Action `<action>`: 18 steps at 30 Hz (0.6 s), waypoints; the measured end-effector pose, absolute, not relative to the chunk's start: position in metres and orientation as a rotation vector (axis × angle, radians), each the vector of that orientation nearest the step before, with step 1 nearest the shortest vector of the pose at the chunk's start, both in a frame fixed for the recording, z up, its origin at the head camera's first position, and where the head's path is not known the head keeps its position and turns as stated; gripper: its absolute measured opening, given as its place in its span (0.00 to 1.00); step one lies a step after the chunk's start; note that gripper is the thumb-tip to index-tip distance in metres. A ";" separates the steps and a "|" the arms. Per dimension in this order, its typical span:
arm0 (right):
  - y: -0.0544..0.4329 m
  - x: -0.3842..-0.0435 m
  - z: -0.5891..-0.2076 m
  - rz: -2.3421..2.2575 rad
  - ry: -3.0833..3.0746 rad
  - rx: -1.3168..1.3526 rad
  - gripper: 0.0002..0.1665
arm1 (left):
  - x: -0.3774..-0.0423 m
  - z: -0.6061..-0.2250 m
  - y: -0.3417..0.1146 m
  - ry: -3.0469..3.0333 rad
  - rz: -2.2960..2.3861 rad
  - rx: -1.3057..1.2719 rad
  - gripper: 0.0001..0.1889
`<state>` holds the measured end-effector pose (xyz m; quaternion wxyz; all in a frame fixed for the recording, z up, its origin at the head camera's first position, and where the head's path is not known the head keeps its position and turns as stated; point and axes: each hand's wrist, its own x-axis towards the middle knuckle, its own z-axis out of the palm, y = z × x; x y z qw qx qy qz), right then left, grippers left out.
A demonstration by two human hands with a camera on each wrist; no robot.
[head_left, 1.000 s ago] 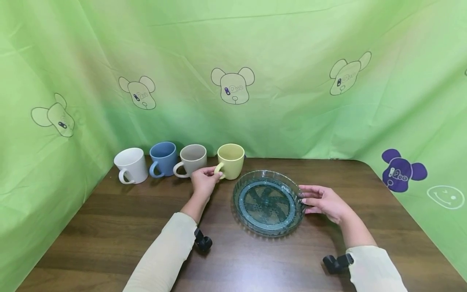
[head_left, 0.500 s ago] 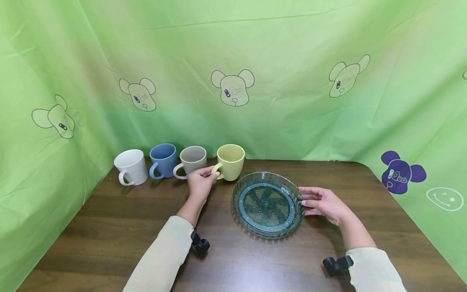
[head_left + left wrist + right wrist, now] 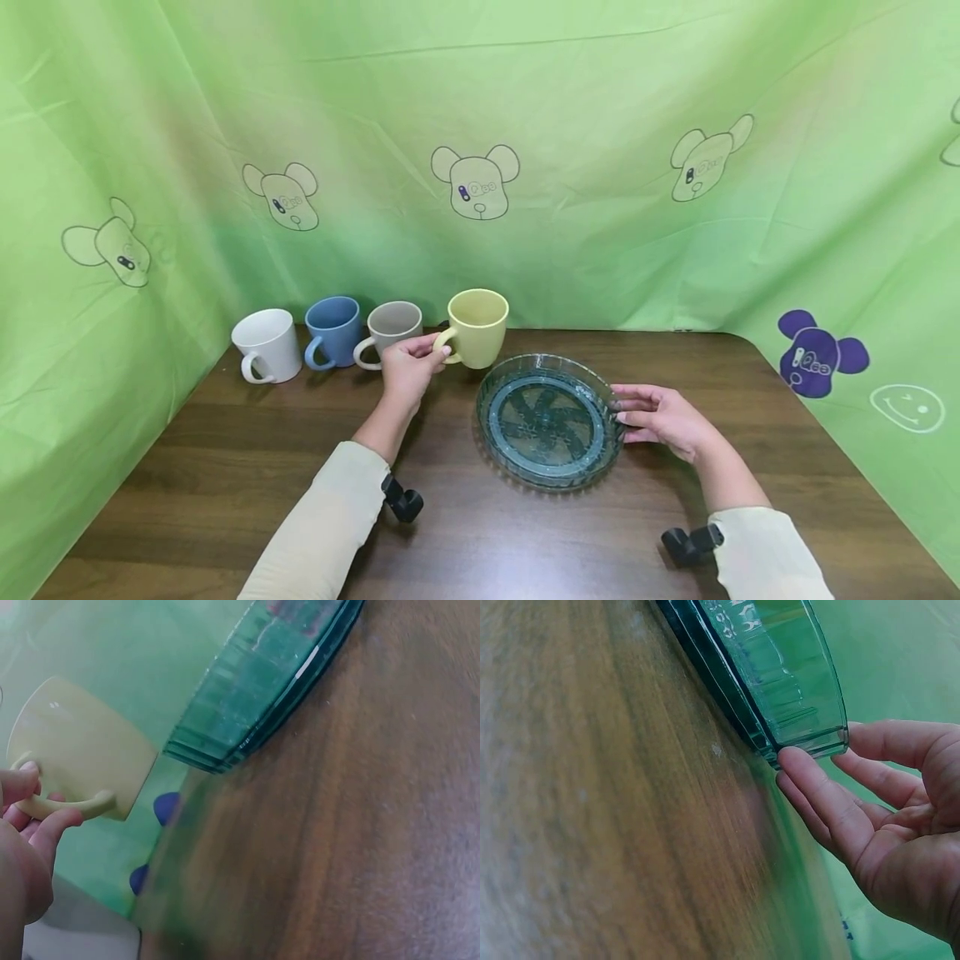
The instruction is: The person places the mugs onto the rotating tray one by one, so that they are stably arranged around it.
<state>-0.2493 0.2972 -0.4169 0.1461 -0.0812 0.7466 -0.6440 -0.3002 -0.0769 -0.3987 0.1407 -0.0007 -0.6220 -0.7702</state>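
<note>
My left hand (image 3: 408, 371) pinches the handle of a yellow mug (image 3: 483, 335) between thumb and fingers. In the left wrist view, the mug (image 3: 86, 742) hangs tilted, clear of the wooden table. To its front right lies a round, blue-green glass dish (image 3: 546, 423) with a ribbed wall and a swirl pattern in its bottom. Fingertips of my right hand (image 3: 671, 421) rest against the dish's right side. The right wrist view has these fairly straight fingers (image 3: 821, 799) touching the outer wall, near both base and rim.
A white mug (image 3: 267, 346), a blue mug (image 3: 335, 332) and a grey mug (image 3: 397, 323) stand in a row at the table's back left. Green printed cloth (image 3: 585, 250) hangs behind and around the table (image 3: 480, 533). Each sleeve carries a small black camera mount (image 3: 402, 498).
The yellow mug has risen a little off the table, with my left hand keeping its pinch on the handle. My right hand and the glass dish stay nearly in place.
</note>
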 end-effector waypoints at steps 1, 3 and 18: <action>0.297 -0.250 -0.417 -1.853 2.150 -0.233 0.36 | -0.300 -0.397 -0.077 -1.798 -2.224 -0.012 0.14; 0.297 -0.250 -0.417 -1.853 2.150 -0.230 0.36 | -0.299 -0.395 -0.076 -1.801 -2.228 -0.029 0.14; 0.296 -0.248 -0.415 -1.867 2.138 -0.228 0.36 | -0.290 -0.381 -0.064 -1.870 -2.254 -0.156 0.15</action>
